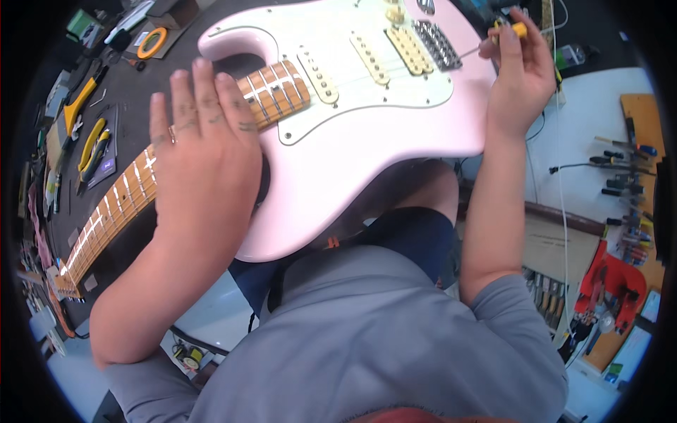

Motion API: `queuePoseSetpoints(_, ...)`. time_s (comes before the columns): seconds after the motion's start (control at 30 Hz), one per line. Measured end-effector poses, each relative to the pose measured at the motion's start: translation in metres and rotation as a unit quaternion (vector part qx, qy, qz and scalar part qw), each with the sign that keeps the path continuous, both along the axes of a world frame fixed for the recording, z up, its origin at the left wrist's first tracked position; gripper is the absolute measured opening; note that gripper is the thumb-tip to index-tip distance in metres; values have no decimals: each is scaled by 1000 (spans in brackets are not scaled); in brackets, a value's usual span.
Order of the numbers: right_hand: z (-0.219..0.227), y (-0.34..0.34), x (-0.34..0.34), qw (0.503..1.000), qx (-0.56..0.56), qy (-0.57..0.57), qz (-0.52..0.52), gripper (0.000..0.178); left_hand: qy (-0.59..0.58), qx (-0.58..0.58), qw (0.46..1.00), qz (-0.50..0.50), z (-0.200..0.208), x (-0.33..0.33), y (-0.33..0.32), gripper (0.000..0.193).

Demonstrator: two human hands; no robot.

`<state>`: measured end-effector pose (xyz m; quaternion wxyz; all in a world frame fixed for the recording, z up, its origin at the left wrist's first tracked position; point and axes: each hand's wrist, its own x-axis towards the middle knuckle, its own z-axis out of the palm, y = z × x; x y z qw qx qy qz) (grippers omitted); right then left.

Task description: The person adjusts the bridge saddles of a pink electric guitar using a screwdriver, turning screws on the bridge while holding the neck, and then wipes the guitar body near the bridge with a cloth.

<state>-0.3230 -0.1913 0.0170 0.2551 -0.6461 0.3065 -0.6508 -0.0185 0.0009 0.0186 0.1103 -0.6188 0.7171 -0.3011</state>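
Note:
A pale pink electric guitar (374,155) with a white pickguard (303,125) lies across the bench edge and over my lap, its maple neck (116,201) running to the lower left. My left hand (208,158) rests flat across the neck near the body, fingers stretched out. In my right hand (525,84), beyond the tail end of the body, is a screwdriver (520,29) with a yellow handle. Its thin shaft points left at the metal bridge (437,46); whether the tip sits in a screw is too small to tell. Three cream pickups lie left of the bridge.
On the dark bench at left are yellow-handled pliers (92,151), a yellow-and-black tool (81,102) and an orange tape roll (151,42). To the right, a wooden rack (642,116) holds several tools beside a red tray (612,289). A pale cable (562,190) hangs near my right forearm.

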Motion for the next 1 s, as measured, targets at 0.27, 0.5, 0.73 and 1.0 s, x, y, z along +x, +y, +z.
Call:
queuePoseSetpoints(0.27, 6, 6, 12, 999, 1, 37, -24, 33, -31, -52, 998, -23, -7, 11, -4, 44)
queuePoseSetpoints(0.5, -1, 6, 20, 997, -10, 67, -39, 33, -73, -63, 995, -3, -12, 9, 0, 42)
queuePoseSetpoints(0.73, 0, 6, 16, 996, -15, 72, -55, 32, -25, -71, 997, -9, -18, 11, -1, 45)
queuePoseSetpoints(1.0, -2, 9, 24, 997, -18, 67, -40, 33, -42, -65, 997, -15, -17, 18, -1, 45)
